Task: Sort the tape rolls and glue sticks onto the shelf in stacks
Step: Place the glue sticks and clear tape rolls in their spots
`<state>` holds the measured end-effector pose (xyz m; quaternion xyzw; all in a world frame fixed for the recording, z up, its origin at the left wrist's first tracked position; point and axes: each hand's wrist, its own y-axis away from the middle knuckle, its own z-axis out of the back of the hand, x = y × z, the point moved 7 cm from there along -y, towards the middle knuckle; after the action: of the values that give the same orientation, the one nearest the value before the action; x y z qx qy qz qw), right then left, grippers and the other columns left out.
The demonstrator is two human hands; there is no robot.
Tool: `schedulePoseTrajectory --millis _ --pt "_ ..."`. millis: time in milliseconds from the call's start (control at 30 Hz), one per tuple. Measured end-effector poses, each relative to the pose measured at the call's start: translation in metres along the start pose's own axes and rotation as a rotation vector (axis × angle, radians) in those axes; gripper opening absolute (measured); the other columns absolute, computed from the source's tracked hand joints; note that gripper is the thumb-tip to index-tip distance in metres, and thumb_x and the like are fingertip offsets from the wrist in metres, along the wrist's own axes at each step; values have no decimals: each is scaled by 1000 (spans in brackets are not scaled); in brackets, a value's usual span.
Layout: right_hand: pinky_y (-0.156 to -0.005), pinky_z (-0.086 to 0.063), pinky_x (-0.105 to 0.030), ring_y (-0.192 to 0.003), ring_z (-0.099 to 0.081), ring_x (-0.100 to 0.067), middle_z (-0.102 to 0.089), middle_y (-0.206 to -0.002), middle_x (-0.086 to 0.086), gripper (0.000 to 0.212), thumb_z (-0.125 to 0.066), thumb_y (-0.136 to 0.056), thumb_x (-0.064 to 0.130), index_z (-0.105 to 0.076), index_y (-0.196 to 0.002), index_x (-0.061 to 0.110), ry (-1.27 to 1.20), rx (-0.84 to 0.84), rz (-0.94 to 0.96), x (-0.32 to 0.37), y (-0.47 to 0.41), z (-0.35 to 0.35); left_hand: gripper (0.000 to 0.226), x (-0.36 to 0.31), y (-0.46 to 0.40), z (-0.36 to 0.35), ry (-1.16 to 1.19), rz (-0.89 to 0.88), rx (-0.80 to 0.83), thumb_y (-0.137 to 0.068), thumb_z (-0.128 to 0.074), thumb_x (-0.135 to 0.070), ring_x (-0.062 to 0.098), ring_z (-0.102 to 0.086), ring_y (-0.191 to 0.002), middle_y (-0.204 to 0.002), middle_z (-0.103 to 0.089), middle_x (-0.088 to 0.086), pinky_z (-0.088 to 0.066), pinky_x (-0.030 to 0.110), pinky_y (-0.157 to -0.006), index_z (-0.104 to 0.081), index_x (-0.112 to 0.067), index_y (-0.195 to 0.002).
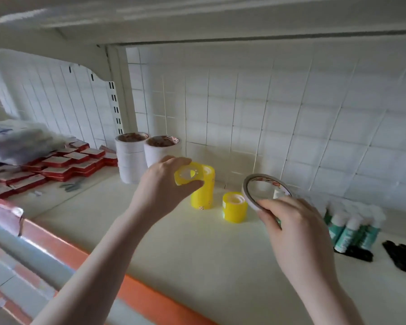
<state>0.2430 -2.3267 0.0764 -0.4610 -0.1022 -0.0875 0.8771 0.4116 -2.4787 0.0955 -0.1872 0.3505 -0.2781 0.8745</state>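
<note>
Left hand [161, 184] grip pinching a yellow tape roll [186, 175] at centre frame, right hand [291, 221] grip pinching a thin white tape ring [263, 192], its red lettering too blurred to read

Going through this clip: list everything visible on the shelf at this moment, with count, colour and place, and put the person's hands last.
white tape stacks: two, white, back of shelf beside the upright.
yellow tape stack: one, yellow, shelf centre, behind the left hand.
yellow tape roll: one, yellow, standing alone right of the stack.
held yellow roll: one, yellow, in the left hand's grip.
thin tape roll: one, white, wide ring, in the right hand's grip.
glue sticks: several, teal and white, right side of shelf; count unclear.
black items: dark, far right; too blurred to identify.
red boxes: many, red and white, left bay.
scissors: one, grey, near the boxes.
left hand: grips the yellow roll.
right hand: grips the thin roll.
</note>
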Motion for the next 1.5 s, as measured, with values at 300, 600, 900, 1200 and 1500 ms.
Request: schedulePoseTrajectory --millis 300,600,900,1200,1500 --pt "-58 -43 -30 -62 -58 -28 -61 -65 2 10 -61 -71 20 -70 -73 16 197 -6 -187 17 -4 -29 55 26 -61 -43 72 -133 165 -72 -74 -41 20 -56 -103 -116 -60 1 -40 28 -83 -59 -24 -122" --pt "-61 -31 -25 -63 -56 -28 -58 -63 4 7 -61 -71 18 -68 -71 16 254 -2 -187 12 -17 -36 58 33 -69 -64 92 -121 206 -72 -73 -43 17 -53 -108 -121 -58 -2 -35 23 -82 -56 -25 -124" --pt "-61 -36 -28 -66 -57 -30 -59 -64 1 9 -59 -73 19 -68 -71 16 251 15 -180 4 -20 -43 59 34 -69 -67 169 -85 193 -70 -76 -40 17 -55 -104 -118 -60 -1 -42 27 -87 -57 -24 -123" --pt "-61 -27 -26 -65 -56 -28 -58 -65 2 10 -59 -73 19 -68 -73 17 249 28 -187 1 -18 -42 61 32 -65 -70 193 -72 171 -71 -77 -39 15 -54 -106 -121 -58 -2 -36 19 -82 -55 -25 -126" --pt "-61 -15 -22 -63 -54 -27 -58 -63 3 8 -59 -72 18 -67 -70 16 256 14 -192 1 -16 -40 69 31 -61 -73 199 -82 175 -69 -78 -36 17 -51 -112 -126 -56 -1 -34 20 -86 -49 -24 -131"
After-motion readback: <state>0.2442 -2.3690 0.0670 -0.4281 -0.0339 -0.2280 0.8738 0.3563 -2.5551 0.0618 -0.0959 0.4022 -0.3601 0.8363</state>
